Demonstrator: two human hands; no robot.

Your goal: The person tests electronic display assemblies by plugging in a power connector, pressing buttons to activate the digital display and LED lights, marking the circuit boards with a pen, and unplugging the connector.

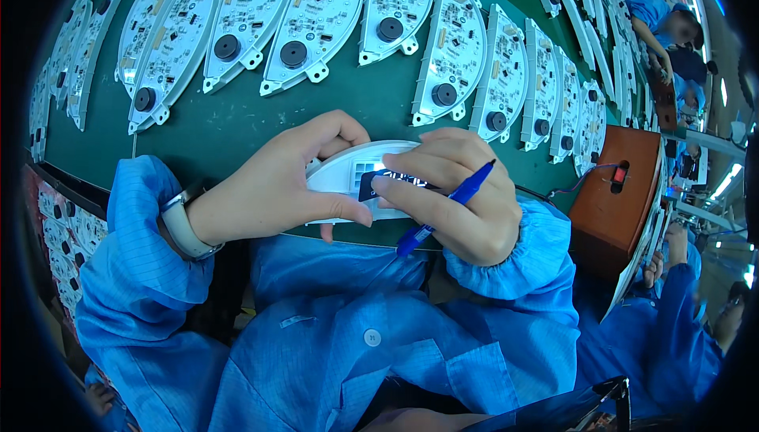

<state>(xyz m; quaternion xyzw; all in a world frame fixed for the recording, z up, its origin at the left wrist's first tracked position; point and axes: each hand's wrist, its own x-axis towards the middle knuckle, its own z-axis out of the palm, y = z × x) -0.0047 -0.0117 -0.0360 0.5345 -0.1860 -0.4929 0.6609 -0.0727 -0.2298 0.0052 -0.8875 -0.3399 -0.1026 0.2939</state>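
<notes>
Panel position: white curved plastic panel sits at the near edge of the green work surface, directly between both hands and just ahead of the person's chest.
Long axis: panel runs left to right across the view, its rounded end tucked into the left palm, its other end hidden under the right fingers.
Left hand: left hand wraps the panel's left end, fingers curled over the top edge and thumb pressed along the lower edge; closed around it.
Right hand: right hand rests on the panel's right part, fingertips pinching a small dark rectangular display strip against the panel face, while a blue pen is clamped between its fingers, pointing up and to the right.
Nearer hand: both touch the panel; only the right one touches the strip.
Strip placement: strip lies beside a pale square window on the panel; whether it is seated or only laid on, I cannot tell.
Surroundings: rows of white leaf-shaped circuit boards with black round knobs fan across the surface beyond the hands, well apart from the panel.
Right side: brown wooden box with a red switch stands near the right wrist, thin wires trailing toward it.
Obstructions: nothing stands between hands and panel; the pen shaft crosses above the right knuckles.
Others: co-workers in blue smocks work further along the line at the right.
</notes>
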